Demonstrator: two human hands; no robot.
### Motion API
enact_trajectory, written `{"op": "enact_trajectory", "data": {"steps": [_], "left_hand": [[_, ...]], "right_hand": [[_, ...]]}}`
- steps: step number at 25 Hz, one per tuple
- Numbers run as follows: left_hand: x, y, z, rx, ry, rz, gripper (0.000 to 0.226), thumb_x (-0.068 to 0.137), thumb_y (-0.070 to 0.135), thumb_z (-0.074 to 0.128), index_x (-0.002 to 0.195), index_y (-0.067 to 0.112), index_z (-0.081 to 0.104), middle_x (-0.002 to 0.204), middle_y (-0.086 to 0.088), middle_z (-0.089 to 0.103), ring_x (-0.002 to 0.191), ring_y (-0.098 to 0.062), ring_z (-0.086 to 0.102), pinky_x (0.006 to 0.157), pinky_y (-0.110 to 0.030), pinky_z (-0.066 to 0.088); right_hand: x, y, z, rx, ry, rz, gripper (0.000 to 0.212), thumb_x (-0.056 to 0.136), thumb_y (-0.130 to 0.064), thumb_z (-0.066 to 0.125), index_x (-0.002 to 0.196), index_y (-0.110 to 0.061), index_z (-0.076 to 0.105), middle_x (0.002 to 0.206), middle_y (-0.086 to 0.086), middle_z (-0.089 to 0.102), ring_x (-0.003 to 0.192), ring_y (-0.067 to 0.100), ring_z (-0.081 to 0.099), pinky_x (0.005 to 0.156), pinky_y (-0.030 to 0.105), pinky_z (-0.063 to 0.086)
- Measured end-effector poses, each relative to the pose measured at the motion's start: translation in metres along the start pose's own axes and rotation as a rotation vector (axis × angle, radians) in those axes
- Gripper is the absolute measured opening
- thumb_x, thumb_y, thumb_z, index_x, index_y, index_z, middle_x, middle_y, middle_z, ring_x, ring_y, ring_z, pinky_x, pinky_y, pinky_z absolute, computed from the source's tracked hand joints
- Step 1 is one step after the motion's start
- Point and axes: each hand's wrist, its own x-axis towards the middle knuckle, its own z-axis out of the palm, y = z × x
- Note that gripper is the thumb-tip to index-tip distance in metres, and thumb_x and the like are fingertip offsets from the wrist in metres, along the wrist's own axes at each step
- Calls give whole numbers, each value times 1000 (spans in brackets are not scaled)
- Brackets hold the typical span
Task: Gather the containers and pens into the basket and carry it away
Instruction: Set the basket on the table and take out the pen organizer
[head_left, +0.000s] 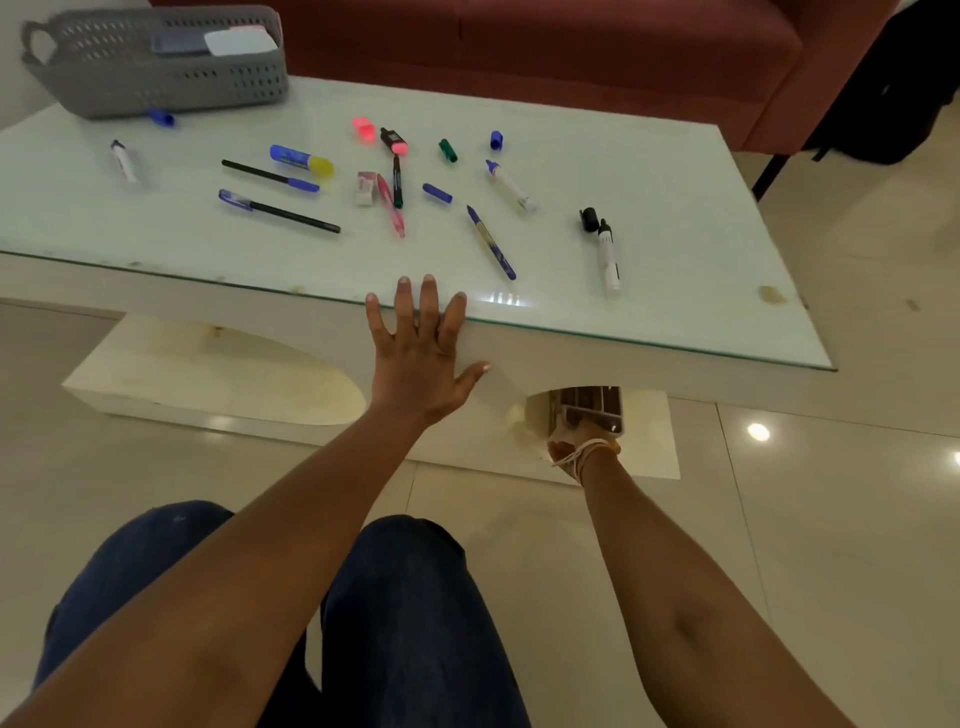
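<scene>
Right now, our left hand (421, 353) flat on the glass table's (675, 249) near edge, fingers spread, our right hand (579, 441) under the tabletop at a brown slotted container (592, 408), grip unclear, pens (278, 210) and markers (608, 254) scattered on top, grey basket (156, 78) at the far-left corner.

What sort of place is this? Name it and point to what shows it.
Probably a home living room: a low glass-topped coffee table stands before a maroon sofa on a glossy tiled floor. Pens lie scattered on the table beside a grey basket.
</scene>
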Motion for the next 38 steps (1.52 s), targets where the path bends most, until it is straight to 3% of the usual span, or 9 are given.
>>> {"op": "enact_trajectory", "data": {"steps": [8,10,13,16,19,22,26,31,38], "left_hand": [[-2,1,-9,-4,-41,24,86,84,67,37,149,17,10,154,-23,20,141,-47,18,110,-66,2],[-6,2,-12,-19,-62,23,88,85,68,36,150,19,5,156,-22,13,143,-46,12,111,-64,-3],[-7,-2,-18,-5,-90,54,89,85,65,39,151,19,1,157,-21,11,144,-45,10,111,-64,-1],[-11,-9,-23,-15,-88,94,87,87,55,46,152,20,1,157,-20,13,145,-41,12,114,-62,8],[-36,-15,-26,-232,-12,70,72,88,24,55,150,15,19,156,-20,17,143,-36,25,110,-45,33],[-62,-42,-24,-325,-140,53,33,88,9,54,120,12,57,145,-10,39,110,-32,60,79,-34,52],[-66,-114,-30,-515,-388,-357,23,91,22,51,110,15,63,116,-7,59,105,-27,58,84,-35,47],[-62,-207,-61,-912,-272,-949,16,89,25,59,92,14,69,93,-7,68,89,-29,64,69,-31,50],[-37,-307,-137,-1176,80,-1068,15,77,18,71,63,18,67,53,7,64,51,-8,60,42,-18,49]], "right_hand": [[-18,31,-44,-111,159,51,46,90,-16,61,131,-5,45,125,24,59,106,38,64,84,50,56],[-31,40,-61,-232,72,68,41,90,-24,62,125,-6,52,118,20,63,92,33,70,72,44,61],[-54,33,-75,-594,-88,165,26,96,-23,50,110,-3,59,101,21,68,39,22,64,34,19,47],[-67,17,-71,-965,-178,237,21,95,-15,43,102,0,56,115,28,64,49,18,60,37,17,45],[-78,10,-38,-1113,-335,164,26,97,-17,45,118,-4,53,124,30,59,67,21,62,40,18,48],[-91,21,15,-1163,-492,41,34,94,-12,49,125,2,53,108,32,61,73,29,66,45,22,53],[-130,37,101,-1167,-640,-6,19,93,-9,48,107,2,54,93,25,61,98,37,68,51,27,57],[-184,35,197,-1209,-775,-165,20,96,-12,47,108,3,51,88,22,65,62,23,66,54,26,55],[-284,-7,288,-1294,-937,-407,18,91,-10,51,100,4,56,99,30,64,54,24,67,37,18,49]]}}
